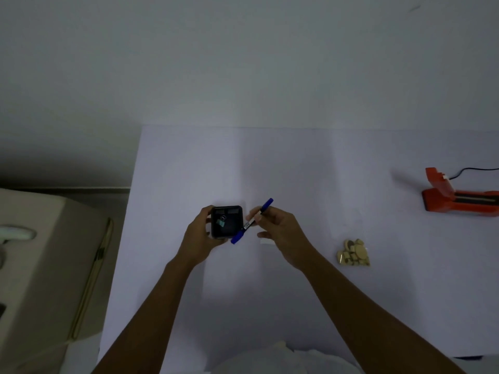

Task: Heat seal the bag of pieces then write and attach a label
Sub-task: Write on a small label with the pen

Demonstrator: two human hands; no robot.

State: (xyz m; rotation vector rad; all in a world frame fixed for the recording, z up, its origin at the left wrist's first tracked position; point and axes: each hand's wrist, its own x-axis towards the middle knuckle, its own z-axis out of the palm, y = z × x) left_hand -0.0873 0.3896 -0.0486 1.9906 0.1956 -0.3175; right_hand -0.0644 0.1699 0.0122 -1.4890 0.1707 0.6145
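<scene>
Blue pen (252,221), gripped by right hand (278,233), slants up-right; left hand (201,237) grips black box (226,221).

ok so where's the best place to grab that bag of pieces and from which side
Judging from this view, pinch the bag of pieces at its near-right edge, where a strip of clear film seems to show past the tan pieces. Come from above with the right hand, which is nearer, though it first needs to put down the blue pen. The bag lies flat on the table.
</scene>
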